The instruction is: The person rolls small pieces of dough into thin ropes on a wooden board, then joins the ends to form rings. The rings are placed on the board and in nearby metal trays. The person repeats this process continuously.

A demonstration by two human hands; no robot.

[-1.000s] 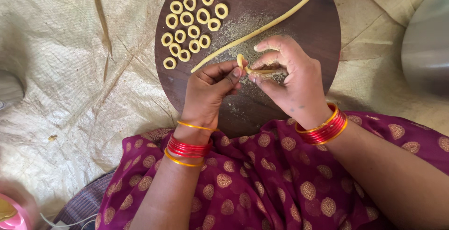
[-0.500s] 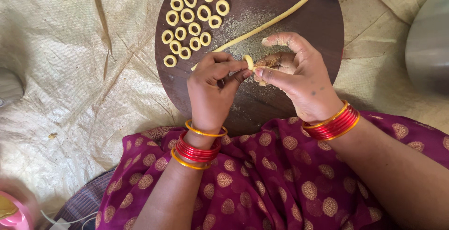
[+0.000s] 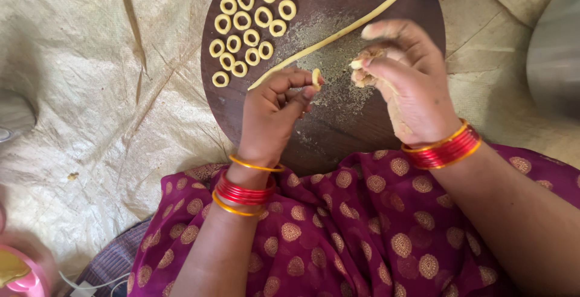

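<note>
Left hand (image 3: 275,106) curled shut over the near middle of the round dark wooden board (image 3: 338,134), thumb and forefinger pinching a small dough piece (image 3: 316,78) at the fingertips. Right hand (image 3: 402,76) just beside it, above the board's right half, fingers bent around a lump of dough (image 3: 365,70) dusted with flour; little finger lifted, grip loose but closed on the lump. Small dough piece between the two hands, close to the lump yet apart from it by a narrow gap. Hard to make out whether the piece is already a closed ring or only a short bent strip, being seen edge-on and partly covered by the fingertip. Most of the lump hidden inside the right palm. Long thin dough rope (image 3: 338,34) lying flat on the board, long axis running diagonally from near the left knuckles up toward the far right edge, its near end hidden behind the left hand. Finished dough rings (image 3: 251,22) clustered at the far left edge of the board, the topmost cut off by the frame. Board resting on a pale woven sheet (image 3: 90,91); red and gold bangles (image 3: 244,191) on both wrists; maroon patterned cloth (image 3: 338,230) over the lap at the near edge.
</note>
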